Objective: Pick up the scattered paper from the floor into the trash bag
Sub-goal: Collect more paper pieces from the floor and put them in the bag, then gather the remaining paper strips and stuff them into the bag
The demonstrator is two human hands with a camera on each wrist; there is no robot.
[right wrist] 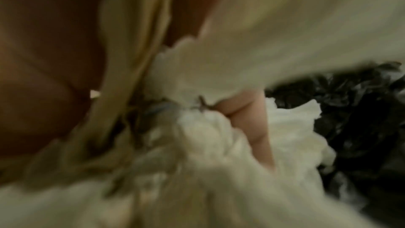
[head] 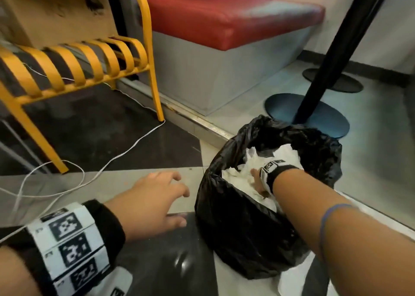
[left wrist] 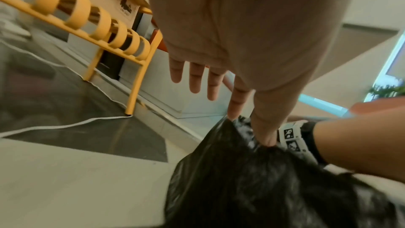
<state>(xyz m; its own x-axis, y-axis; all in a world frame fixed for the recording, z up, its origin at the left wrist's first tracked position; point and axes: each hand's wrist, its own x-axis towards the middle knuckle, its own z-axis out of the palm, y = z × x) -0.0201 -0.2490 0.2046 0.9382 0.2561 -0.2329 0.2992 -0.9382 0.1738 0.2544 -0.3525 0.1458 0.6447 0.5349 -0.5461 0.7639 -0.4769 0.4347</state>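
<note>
A black trash bag (head: 235, 228) stands open on the floor, its mouth full of crumpled white paper (head: 238, 179). My right hand (head: 257, 179) is plunged into that paper, most of it buried. In the blurred right wrist view one finger (right wrist: 256, 127) lies among the paper (right wrist: 219, 145), with the bag's wall (right wrist: 361, 119) to the right; whether the hand grips any paper does not show. My left hand (head: 177, 207) hovers just left of the bag with fingers spread and nothing in it. In the left wrist view its thumb and forefinger (left wrist: 247, 126) reach the bag's rim (left wrist: 241, 188).
A yellow metal chair (head: 89, 71) carrying a cardboard box (head: 56, 15) stands at the left. A white cable (head: 125, 154) trails across the dark and light floor tiles. Behind the bag are a red bench seat (head: 224, 19) and a black pole (head: 332, 55) on a round base (head: 314, 116).
</note>
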